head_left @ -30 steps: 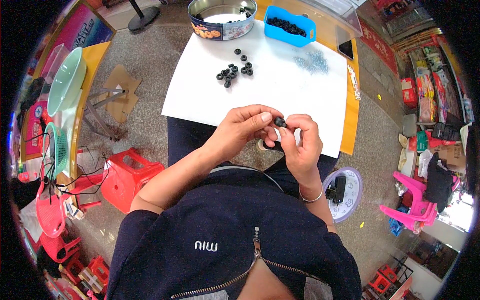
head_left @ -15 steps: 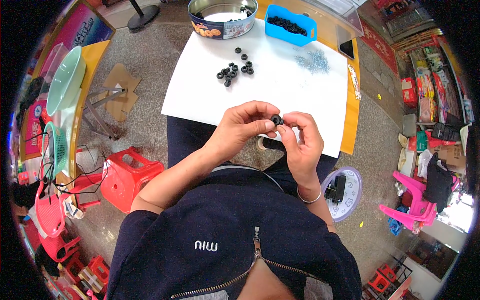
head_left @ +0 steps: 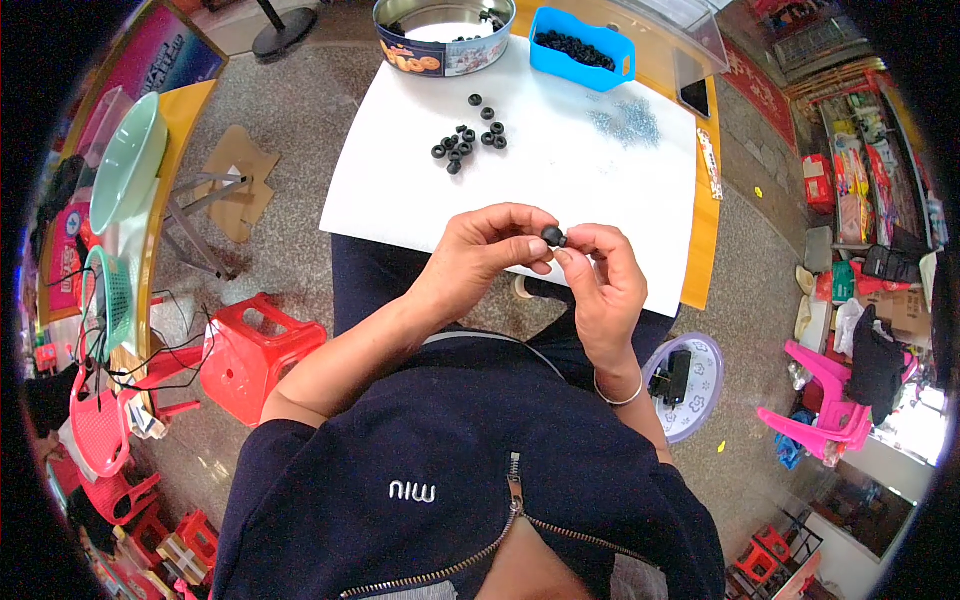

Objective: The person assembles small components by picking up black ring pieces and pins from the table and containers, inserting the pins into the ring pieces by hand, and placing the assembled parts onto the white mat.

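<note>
Matt sheet [head_left: 395, 200], smooth and paper-like, on a wood-look table [head_left: 701, 265]. By the sheet's far edge, a glossy metal tin [head_left: 440, 59] and a smooth plastic box [head_left: 572, 72]. The held bead [head_left: 552, 236] and the loose rings [head_left: 464, 149] look rubbery, smooth, faintly glossy. Matt cloth top [head_left: 470, 410] with a shiny metal zip [head_left: 516, 499].

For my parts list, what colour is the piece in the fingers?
The small rounded piece is black, clearest in the head view.

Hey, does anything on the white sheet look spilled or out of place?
Possibly the bluish-silver bits, scattered loose on the right part of the white sheet. They look spilled because no container holds them, whereas the blue bin nearby holds black pieces. They may be laid there deliberately.
</note>
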